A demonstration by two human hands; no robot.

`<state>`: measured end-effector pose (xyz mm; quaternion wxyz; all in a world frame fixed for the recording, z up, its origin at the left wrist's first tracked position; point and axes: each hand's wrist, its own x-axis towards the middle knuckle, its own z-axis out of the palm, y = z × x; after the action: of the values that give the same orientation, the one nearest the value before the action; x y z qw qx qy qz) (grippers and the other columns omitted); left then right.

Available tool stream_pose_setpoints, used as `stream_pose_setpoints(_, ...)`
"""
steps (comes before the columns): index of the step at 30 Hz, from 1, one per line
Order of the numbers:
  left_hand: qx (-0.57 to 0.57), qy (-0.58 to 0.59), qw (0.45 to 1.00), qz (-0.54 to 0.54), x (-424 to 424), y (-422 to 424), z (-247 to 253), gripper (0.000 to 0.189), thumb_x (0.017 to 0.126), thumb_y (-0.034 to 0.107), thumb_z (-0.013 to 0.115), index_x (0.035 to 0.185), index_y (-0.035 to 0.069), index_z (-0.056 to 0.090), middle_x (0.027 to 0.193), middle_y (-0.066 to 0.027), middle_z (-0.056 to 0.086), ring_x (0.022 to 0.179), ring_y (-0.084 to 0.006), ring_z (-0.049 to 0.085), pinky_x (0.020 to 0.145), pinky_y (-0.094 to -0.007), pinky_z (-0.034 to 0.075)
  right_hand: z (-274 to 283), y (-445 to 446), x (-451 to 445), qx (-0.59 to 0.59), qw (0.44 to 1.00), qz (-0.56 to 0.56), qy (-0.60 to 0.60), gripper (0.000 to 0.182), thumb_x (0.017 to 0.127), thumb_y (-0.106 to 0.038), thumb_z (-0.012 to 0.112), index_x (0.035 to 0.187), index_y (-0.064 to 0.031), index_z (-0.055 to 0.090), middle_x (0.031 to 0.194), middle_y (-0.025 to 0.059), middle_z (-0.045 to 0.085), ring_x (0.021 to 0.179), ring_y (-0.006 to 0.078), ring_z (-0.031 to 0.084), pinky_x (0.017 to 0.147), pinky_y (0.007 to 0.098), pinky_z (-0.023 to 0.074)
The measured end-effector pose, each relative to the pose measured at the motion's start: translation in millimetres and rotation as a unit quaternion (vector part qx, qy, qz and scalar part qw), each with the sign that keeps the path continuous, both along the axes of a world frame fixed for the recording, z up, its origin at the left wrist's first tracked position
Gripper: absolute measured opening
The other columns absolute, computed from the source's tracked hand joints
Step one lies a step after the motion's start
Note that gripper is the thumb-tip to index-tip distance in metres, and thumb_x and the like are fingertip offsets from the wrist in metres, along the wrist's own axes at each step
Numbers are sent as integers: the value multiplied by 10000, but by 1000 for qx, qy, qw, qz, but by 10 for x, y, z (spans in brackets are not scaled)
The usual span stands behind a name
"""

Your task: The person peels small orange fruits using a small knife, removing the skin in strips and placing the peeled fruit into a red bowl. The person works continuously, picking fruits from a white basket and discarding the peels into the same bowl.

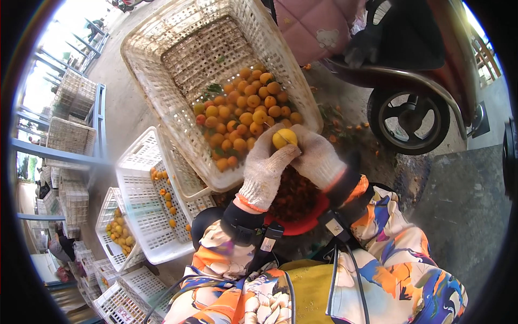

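Observation:
Both my hands wear pale knitted gloves and meet around one yellow apricot [284, 139]. My left hand [266, 168] grips it from the left, with the thumb laid along its lower side. From the right, the fingers of my right hand [317, 156] close on the same fruit. Just beyond them, a large dirty white plastic crate [139, 60] stands tilted, with many orange apricots [243, 109] and a few green leaves gathered at its near end. Below my hands, a red plastic basin [297, 227] holds dark reddish-brown pieces, partly hidden by my gloves and sleeves.
White plastic crates with apricots [139, 162] stand at left; stacked crates [71, 137] and blue metal rails [60, 154] lie farther off. A scooter [408, 117] with a pink quilted cover [311, 32] is at upper right. Fruit scraps [338, 125] litter the ground between crate and wheel.

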<state>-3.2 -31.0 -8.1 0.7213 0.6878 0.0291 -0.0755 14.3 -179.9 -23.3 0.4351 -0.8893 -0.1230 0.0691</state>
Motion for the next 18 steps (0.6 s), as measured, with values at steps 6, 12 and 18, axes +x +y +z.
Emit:
stream_pose_setpoints(6,72,-78,994,-4,-24,86,-61,619,796,28,720,1371,-50,502,1221,-122,593,1095,-198,600,938,-289,505,170,4,-83,-75,997,7,20,263,879,-158,642,1132,-88,631,1022,201,682,995,399,651,825,438,533)
stream_pose_setpoints(12,81,-95,992,11,-34,-80,-163,625,783,30,737,1362,-43,513,1254,-144,576,1110,-207,599,926,-297,517,28,-90,2,-110,993,5,31,288,888,-223,604,1140,-85,600,1025,184,698,998,395,662,839,458,537)
stream_pose_setpoints(18,26,-100,992,77,-42,-103,-155,637,758,103,771,1341,-22,548,1328,-210,546,1207,-243,577,977,-331,492,10,0,30,-87,995,2,52,338,883,-228,612,1190,-100,554,1007,199,693,987,408,662,819,482,536)
